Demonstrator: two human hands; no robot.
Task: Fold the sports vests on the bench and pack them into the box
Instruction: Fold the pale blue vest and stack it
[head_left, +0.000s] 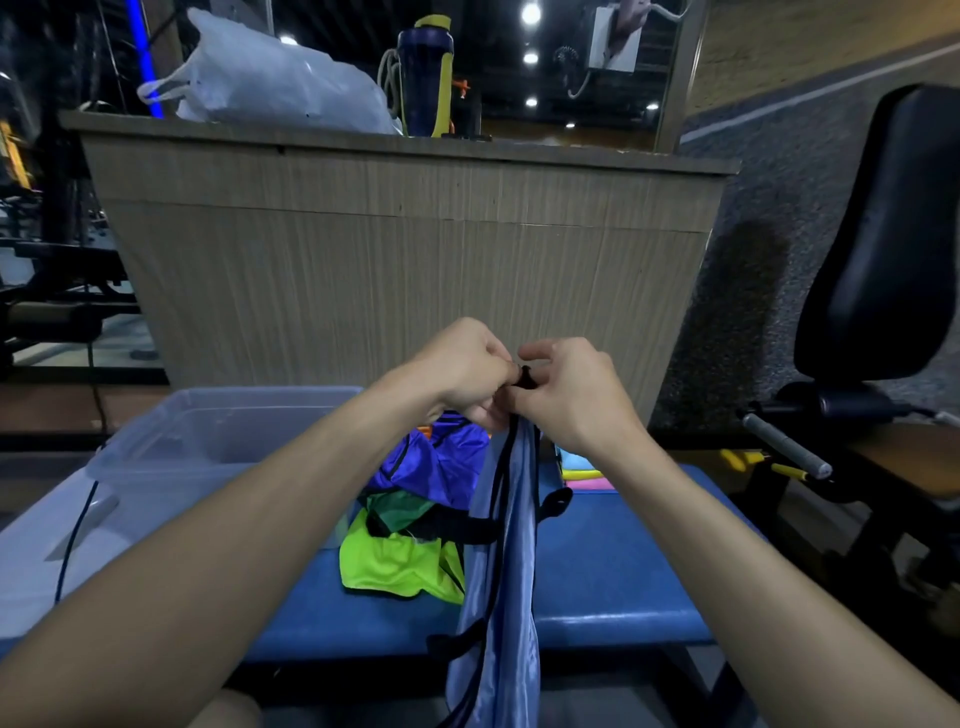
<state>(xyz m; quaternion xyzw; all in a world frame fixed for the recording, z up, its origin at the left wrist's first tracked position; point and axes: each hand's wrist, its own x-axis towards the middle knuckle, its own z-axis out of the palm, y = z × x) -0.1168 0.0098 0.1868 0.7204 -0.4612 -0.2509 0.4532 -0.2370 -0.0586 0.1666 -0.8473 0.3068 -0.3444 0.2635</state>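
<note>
Vest (506, 545) hanging lengthwise, top edge in pinching grip of left hand (467, 371) and right hand (571, 395).

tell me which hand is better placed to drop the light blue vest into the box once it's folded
Probably the left hand: the clear box sits on its side of the bench. The right hand, also pinching the light blue vest, would have to cross over.
</note>
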